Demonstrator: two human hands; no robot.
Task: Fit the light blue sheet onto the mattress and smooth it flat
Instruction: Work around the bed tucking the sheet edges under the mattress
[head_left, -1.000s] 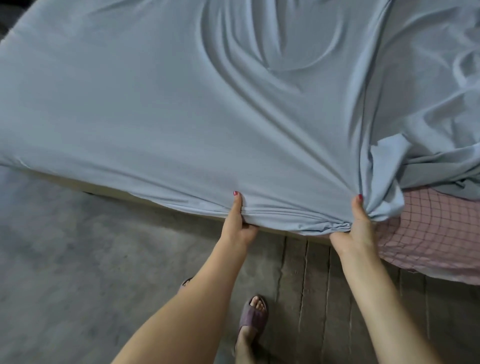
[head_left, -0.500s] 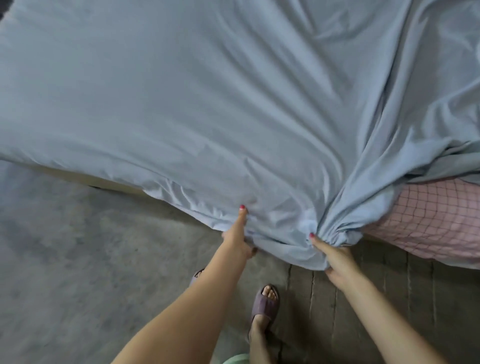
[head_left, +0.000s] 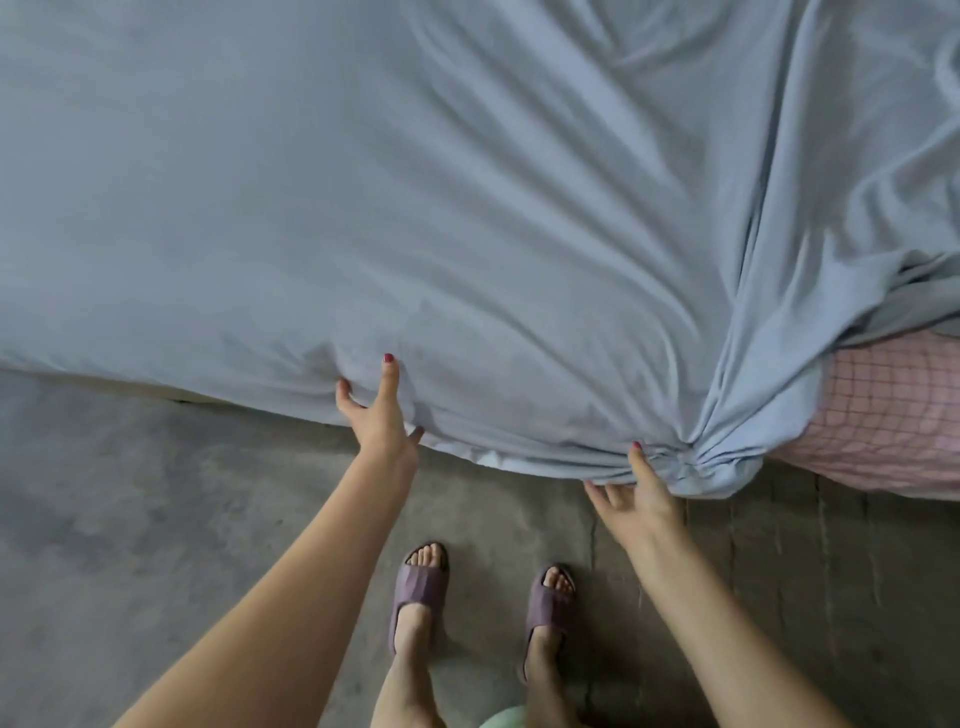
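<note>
A: While the light blue sheet (head_left: 415, 182) fills the upper two thirds of the frame, how does it lie at the far left?

B: Fairly flat there. Its lower edge hangs over the mattress (head_left: 130, 387), of which only a pale strip shows at middle left, above the grey floor (head_left: 130, 519).

A: And the left hand (head_left: 379, 415)?

B: Just left of centre, at the sheet's lower edge. The thumb and one finger are stretched up against the cloth; the other fingers seem to reach under the hem, but whether they pinch it I cannot tell.

A: Further right?

B: The right hand (head_left: 636, 493) sits lower right of centre, thumb pressed on a bunched knot of cloth, the remaining fingers spread loose beneath it. It looks relaxed rather than clamped. Creases fan up from that knot toward the upper right.

A: And beyond it?

B: A pink checked cover (head_left: 893, 415) lies bare at the right edge, so that corner is not yet fitted.

A: How will the fabric handle?

B: I judge it light, soft and stretchy; it gathers readily. Best taken at the hem beside the knot, with a full pinch, then drawn down and right over the corner.
</note>
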